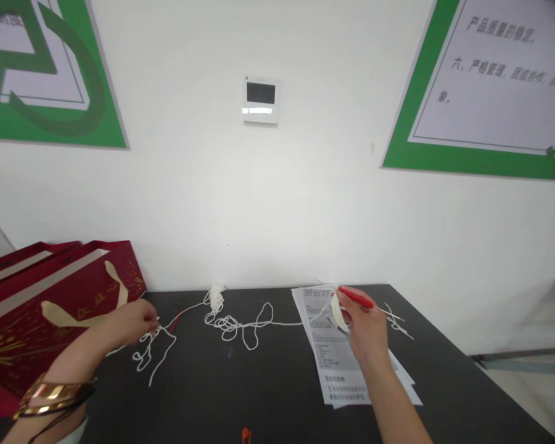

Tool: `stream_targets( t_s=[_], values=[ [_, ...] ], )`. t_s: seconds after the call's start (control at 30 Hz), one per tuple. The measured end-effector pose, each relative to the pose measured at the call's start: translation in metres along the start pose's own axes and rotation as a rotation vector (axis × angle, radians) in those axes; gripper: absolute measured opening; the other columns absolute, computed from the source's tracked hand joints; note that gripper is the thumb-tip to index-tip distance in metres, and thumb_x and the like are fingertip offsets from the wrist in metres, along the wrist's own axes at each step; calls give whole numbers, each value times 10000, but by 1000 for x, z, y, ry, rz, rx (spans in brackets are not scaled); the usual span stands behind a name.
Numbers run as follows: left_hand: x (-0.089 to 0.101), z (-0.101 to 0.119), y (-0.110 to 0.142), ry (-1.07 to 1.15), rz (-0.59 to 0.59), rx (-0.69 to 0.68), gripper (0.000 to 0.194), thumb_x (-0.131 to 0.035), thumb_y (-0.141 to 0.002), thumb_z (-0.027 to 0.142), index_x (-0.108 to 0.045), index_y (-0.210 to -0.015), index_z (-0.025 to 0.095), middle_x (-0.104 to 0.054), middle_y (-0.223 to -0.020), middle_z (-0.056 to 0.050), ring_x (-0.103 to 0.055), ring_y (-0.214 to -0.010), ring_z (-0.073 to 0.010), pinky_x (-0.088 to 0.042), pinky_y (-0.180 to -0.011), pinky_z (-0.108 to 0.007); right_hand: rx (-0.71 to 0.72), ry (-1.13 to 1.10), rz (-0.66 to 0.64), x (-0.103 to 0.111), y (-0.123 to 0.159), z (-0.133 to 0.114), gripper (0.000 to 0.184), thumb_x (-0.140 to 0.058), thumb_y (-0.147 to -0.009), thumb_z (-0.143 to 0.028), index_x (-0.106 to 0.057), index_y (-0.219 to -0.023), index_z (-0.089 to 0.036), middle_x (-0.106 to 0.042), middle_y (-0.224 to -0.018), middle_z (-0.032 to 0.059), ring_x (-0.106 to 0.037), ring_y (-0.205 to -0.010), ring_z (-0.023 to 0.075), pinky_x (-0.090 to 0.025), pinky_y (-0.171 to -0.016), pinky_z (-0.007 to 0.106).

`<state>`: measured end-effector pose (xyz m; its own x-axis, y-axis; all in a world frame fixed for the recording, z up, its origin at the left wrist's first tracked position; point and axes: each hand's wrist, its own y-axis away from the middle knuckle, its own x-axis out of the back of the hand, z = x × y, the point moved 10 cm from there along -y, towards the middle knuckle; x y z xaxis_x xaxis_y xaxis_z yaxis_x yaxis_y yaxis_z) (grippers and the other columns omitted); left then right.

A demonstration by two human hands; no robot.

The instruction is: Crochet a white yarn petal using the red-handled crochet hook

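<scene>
A small orange clip lies nearest me on the black surface. Near its back right corner, above printed sheets, the right hand grasps a glossy red-handled crochet hook and a cream, curved band. Soft white yarn loops loosely leftward; the left hand curls beside strands, whether pinching them I can't tell.

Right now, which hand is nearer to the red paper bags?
Left. The left hand is close beside the bags; the right hand is off to their right, over the papers.
</scene>
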<state>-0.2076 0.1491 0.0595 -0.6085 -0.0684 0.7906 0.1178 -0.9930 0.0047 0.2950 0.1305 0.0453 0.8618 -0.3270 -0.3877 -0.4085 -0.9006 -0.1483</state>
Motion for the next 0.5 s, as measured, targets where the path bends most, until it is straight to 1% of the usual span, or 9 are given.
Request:
stream_targets(
  t_s=[0.07,0.1,0.13,0.17,0.23,0.3,0.37,0.43,0.5],
  values=[
    [4,9,3,172,17,3,164,-673,-576,342,-632,-554,185,-515,-408,4,-446,-410,-145,-280,-443,-245,-71,12,-84,-13,4,6,284,-883,-588,-295,-752,-806,-168,-740,-679,43,-636,-597,169,-478,-561,280],
    [0,17,6,269,27,2,221,-635,-649,408,-653,-666,188,-510,-430,22,-388,-390,-121,-244,-427,-236,-115,18,-134,-23,8,12,289,-889,-577,-287,-754,-795,-155,-742,-684,57,-646,-605,178,-480,-557,279],
    [-10,28,9,372,18,-1,283,-582,-708,464,-651,-768,196,-512,-452,34,-323,-367,-104,-199,-410,-233,-154,17,-178,-34,15,18,286,-892,-570,-293,-753,-775,-150,-736,-663,58,-648,-599,181,-482,-550,276],
    [-25,42,12,472,-10,-7,324,-549,-744,496,-639,-852,204,-542,-498,34,-295,-367,-95,-179,-403,-231,-186,11,-218,-46,22,25,285,-891,-573,-303,-753,-770,-151,-731,-654,53,-644,-589,174,-481,-543,269],
    [-66,72,21,645,-100,-6,337,-563,-753,516,-621,-882,210,-560,-545,33,-235,-363,-74,-153,-395,-232,-231,-12,-288,-69,35,39,283,-885,-581,-325,-748,-760,-155,-713,-631,33,-623,-555,154,-469,-515,252],
    [-110,102,30,791,-202,0,327,-624,-743,494,-652,-901,209,-569,-596,23,-270,-388,-71,-193,-401,-233,-256,-45,-348,-89,45,52,291,-857,-625,-371,-740,-781,-155,-719,-674,44,-633,-581,165,-492,-526,269],
    [-145,125,37,913,-278,10,288,-659,-742,448,-688,-895,205,-580,-639,15,-300,-419,-71,-213,-405,-231,-260,-69,-382,-101,50,62,297,-827,-667,-399,-733,-811,-157,-720,-694,46,-647,-618,174,-518,-562,286],
    [-167,141,40,1018,-324,20,239,-662,-753,400,-695,-901,215,-592,-688,18,-281,-434,-60,-206,-400,-217,-251,-77,-383,-105,50,71,285,-818,-686,-398,-728,-829,-168,-727,-718,40,-654,-636,169,-536,-609,299],
    [-180,150,40,1100,-374,26,221,-672,-743,329,-696,-927,209,-592,-710,19,-233,-434,-45,-178,-390,-203,-248,-76,-375,-104,49,78,274,-816,-694,-388,-727,-840,-174,-729,-726,35,-660,-644,167,-538,-623,298]
  ],
)
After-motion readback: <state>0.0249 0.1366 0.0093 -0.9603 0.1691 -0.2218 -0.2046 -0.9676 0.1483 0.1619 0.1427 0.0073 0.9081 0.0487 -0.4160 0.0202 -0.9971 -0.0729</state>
